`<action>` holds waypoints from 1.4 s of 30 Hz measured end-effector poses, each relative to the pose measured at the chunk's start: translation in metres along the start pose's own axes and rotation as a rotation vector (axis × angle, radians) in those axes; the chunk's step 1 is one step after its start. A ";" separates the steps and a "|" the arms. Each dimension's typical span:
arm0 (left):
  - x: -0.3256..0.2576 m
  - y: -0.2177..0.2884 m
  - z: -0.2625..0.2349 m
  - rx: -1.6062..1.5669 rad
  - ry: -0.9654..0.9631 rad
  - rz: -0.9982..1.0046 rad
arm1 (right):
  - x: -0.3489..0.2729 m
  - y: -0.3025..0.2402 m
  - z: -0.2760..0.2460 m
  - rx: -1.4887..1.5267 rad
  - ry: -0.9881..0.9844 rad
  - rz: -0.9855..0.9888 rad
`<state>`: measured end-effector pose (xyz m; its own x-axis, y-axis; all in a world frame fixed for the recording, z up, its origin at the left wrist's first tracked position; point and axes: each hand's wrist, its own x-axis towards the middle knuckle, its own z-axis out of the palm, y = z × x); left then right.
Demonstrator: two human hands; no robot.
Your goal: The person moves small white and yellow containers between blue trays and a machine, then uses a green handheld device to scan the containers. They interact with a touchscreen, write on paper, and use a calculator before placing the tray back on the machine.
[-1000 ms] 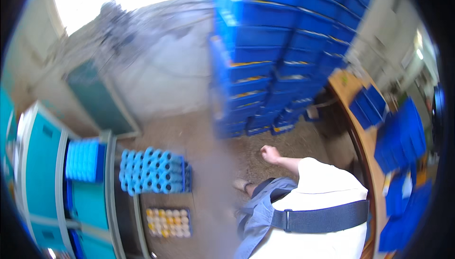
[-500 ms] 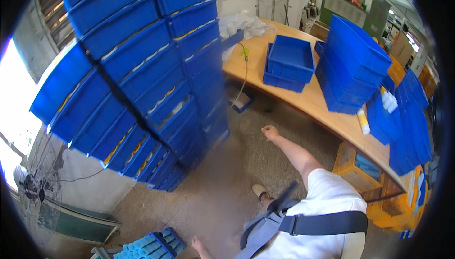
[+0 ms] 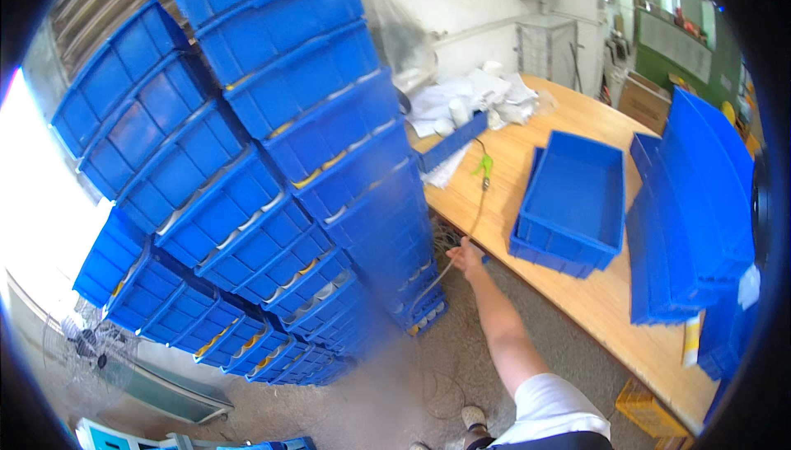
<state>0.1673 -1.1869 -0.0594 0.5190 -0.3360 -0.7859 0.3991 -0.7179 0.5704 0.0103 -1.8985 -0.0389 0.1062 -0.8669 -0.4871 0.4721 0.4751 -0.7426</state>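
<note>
Holds the right hand (image 3: 466, 258) out by the edge of a wooden table (image 3: 610, 310), with fingers slightly apart, near a green nozzle (image 3: 485, 168), its hose (image 3: 480, 211) and stacked blue crates (image 3: 329, 137).

I can't read any words, numbers or signs from here. The brown box (image 3: 645, 102) at the back is too far and blurry for me to read.

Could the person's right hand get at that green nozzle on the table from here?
Probably yes: the right hand is stretched out by the edge of the table, and the green nozzle lies just beyond it. Only its thin hose appears between them.
</note>
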 end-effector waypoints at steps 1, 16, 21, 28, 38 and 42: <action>0.004 0.019 0.002 -0.014 0.046 0.116 | -0.008 -0.036 0.018 -0.015 -0.081 -0.169; -0.192 0.600 -0.027 -0.202 0.352 1.779 | -0.267 -0.012 -0.078 -0.576 -0.246 0.100; -0.279 0.788 -0.065 -0.599 0.078 2.172 | -0.304 -0.015 -0.044 -0.575 -0.259 -0.233; -0.322 0.921 -0.094 -1.265 -0.341 1.817 | -0.344 -0.045 -0.011 -0.401 -0.034 -0.653; -0.319 0.901 -0.126 -1.428 -0.126 2.052 | -0.354 -0.044 -0.044 -0.534 -0.123 -0.720; -0.347 0.824 -0.122 -1.299 -0.037 2.119 | -0.335 -0.039 -0.055 -0.506 -0.207 -0.680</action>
<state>0.4082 -1.5873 0.7118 0.6527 0.1998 0.7308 -0.3204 0.9469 0.0273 -0.0916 -1.6179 0.1279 0.1226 -0.9735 0.1929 0.0502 -0.1880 -0.9809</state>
